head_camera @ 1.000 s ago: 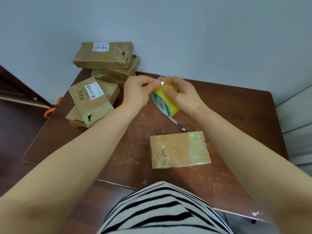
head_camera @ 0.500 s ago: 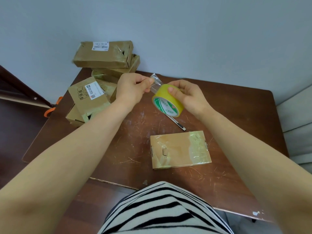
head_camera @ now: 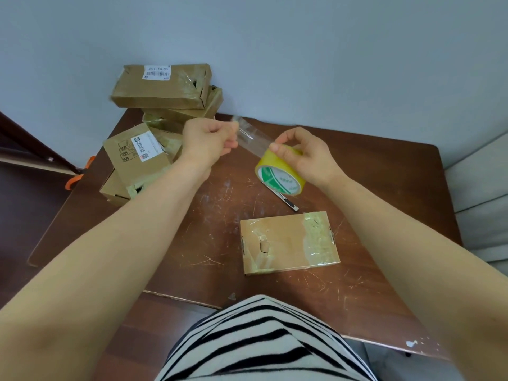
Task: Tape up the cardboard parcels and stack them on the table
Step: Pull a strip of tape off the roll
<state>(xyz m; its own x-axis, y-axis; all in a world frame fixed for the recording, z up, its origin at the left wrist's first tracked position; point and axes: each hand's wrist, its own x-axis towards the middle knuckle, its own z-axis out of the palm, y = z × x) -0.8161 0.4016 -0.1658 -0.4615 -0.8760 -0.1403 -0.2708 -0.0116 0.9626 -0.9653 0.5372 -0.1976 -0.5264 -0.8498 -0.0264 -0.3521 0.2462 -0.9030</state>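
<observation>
A flat cardboard parcel [head_camera: 288,242] lies on the brown table [head_camera: 384,188] in front of me, with clear tape over its right end. Above it, my right hand [head_camera: 305,155] grips a yellow tape roll [head_camera: 279,173] with a green and white core. My left hand [head_camera: 209,141] pinches the free end of a clear tape strip [head_camera: 251,136] that stretches from the roll up to the left. A pile of taped parcels [head_camera: 162,89] stands at the table's back left corner, with another labelled parcel [head_camera: 137,156] leaning in front.
A slim utility knife [head_camera: 286,200] lies on the table behind the flat parcel, partly under the roll. Orange-handled scissors [head_camera: 79,177] stick out past the left table edge. A grey wall stands behind and a pale cushion [head_camera: 481,193] sits to the right.
My hands have drawn apart: the left hand pulled the tape end to the left while the right hand lowered the roll to the right, so the clear strip grew longer.
</observation>
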